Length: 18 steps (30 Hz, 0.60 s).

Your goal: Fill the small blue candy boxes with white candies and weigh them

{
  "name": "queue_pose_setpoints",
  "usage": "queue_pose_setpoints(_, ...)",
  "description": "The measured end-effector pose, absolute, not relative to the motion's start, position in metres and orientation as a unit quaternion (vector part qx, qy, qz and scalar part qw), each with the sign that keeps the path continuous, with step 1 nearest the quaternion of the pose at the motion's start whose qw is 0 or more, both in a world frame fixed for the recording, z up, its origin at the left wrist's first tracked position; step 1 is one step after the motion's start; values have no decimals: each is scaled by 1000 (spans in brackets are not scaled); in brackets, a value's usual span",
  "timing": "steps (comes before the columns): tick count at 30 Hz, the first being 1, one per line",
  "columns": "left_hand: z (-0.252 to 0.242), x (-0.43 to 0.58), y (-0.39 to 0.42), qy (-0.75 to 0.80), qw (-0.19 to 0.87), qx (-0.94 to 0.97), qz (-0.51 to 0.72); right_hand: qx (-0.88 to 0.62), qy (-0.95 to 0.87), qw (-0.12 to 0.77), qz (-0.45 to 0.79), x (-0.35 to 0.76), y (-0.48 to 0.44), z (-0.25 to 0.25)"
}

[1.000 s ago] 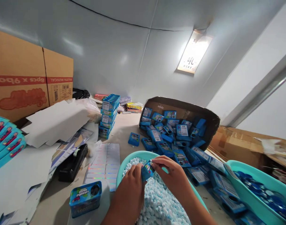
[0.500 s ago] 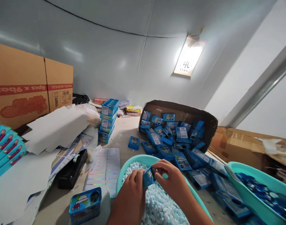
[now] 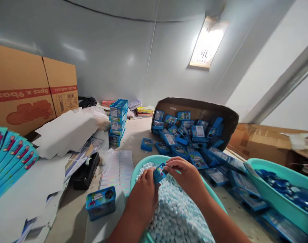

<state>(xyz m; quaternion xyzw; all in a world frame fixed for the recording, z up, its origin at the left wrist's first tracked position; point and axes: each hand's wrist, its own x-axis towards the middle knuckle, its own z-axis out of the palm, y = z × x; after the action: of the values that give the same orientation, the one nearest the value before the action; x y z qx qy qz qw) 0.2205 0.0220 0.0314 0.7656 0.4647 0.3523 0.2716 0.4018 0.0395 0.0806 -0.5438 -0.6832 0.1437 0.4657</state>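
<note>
My left hand (image 3: 144,194) and my right hand (image 3: 185,175) are both closed on one small blue candy tin (image 3: 159,172), held between them just above a teal basin (image 3: 139,167). The basin is full of small pale blue and white candies (image 3: 174,216). The left fingers wrap the tin's lower end; the right thumb and fingers pinch its upper edge. Another blue tin (image 3: 100,202) with a round hole in its face stands on the table to the left of the basin.
A tipped cardboard box (image 3: 219,114) spills several blue tins (image 3: 191,141) behind the basin. A second teal basin (image 3: 267,199) of dark blue caps sits at right. Stacked tins (image 3: 118,121), holographic sticker sheets (image 3: 117,170), a black tape dispenser (image 3: 87,170), flat white cartons (image 3: 65,131) and large boxes (image 3: 27,87) lie left.
Both hands keep hold of the tin over the basin. The view has shifted, so everything sits slightly higher and further right than before. The right fingers have shifted slightly on the tin's top edge.
</note>
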Motion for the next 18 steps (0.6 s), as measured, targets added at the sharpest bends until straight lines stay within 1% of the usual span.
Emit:
queue_pose_setpoints(3, 40, 214, 21, 461, 282, 762, 357, -537, -697, 449, 152, 400, 38, 83)
queue_pose_setpoints(6, 45, 213, 24, 452, 305, 753, 367, -526, -675, 451, 254, 398, 34, 86)
queue_pose_setpoints(9, 52, 214, 21, 440, 316, 753, 374, -504, -666, 403, 375, 395, 30, 88)
queue_pose_setpoints(11, 65, 210, 13, 476, 300, 754, 339, -493, -670, 386, 400, 393, 30, 87)
queue_pose_setpoints(13, 92, 198, 6, 532, 249, 758, 283, -503, -673, 388, 380, 392, 31, 87)
queue_pose_setpoints(14, 110, 189, 6, 547, 207, 767, 264, -518, -672, 389, 359, 392, 31, 87)
queue_pose_setpoints(16, 150, 171, 17, 526, 128, 811, 222, -558, -669, 383, 307, 396, 33, 89)
queue_pose_setpoints(18, 183, 159, 45, 498, 73, 850, 153, -599, -674, 362, 237, 402, 33, 92)
